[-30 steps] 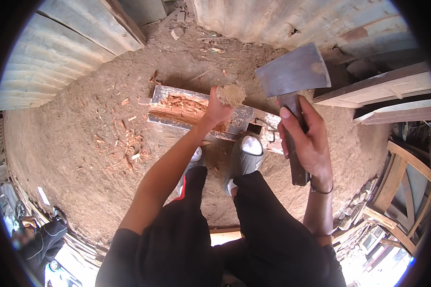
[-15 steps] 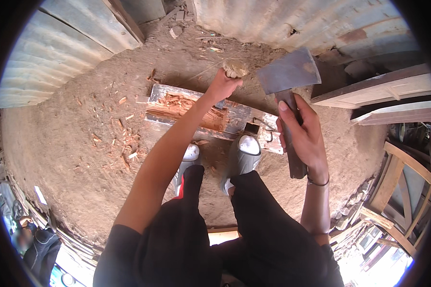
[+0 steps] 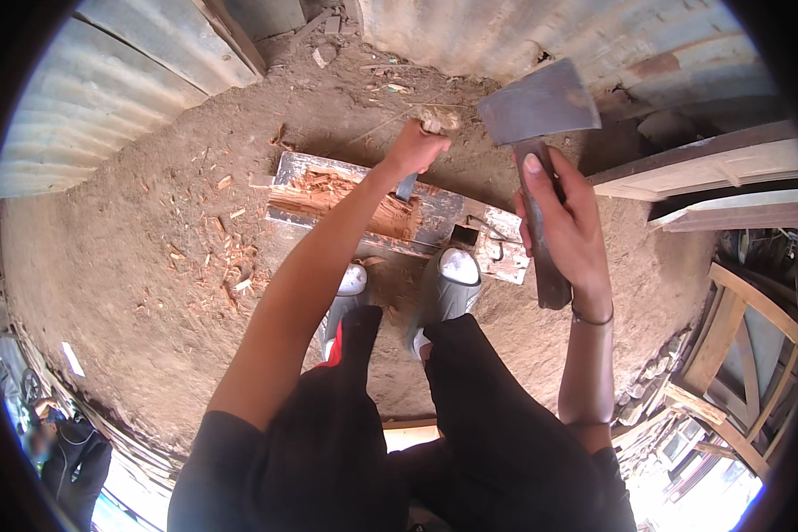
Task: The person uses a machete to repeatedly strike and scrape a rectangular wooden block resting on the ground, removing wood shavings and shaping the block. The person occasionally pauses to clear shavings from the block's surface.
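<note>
My left hand [image 3: 415, 149] is closed round the handle of a chisel [image 3: 406, 187]. The handle's frayed, mushroomed top shows above my fist, and the blade slants down to the carved hollow of a weathered wooden beam [image 3: 441, 210]. Inside the hollow the wood is raw and orange-brown, with loose splinters. Off to the right, my right hand [image 3: 566, 226] grips a hatchet [image 3: 541, 102] by its dark handle. The broad grey hatchet head is raised, apart from the chisel. My feet in grey shoes [image 3: 459, 297] stand at the beam's near edge.
Wood chips [image 3: 230, 270] litter the dirt floor left of the beam. A black metal piece [image 3: 464, 236] with a bent rod lies on the beam's right part. Corrugated sheets [image 3: 576, 40] stand behind, panelled boards [image 3: 709, 164] right. A person [image 3: 73, 461] is at the lower left.
My right hand has lifted the hatchet slightly up and to the right. My left hand with the chisel has shifted a little, and more of the chisel's blade shows.
</note>
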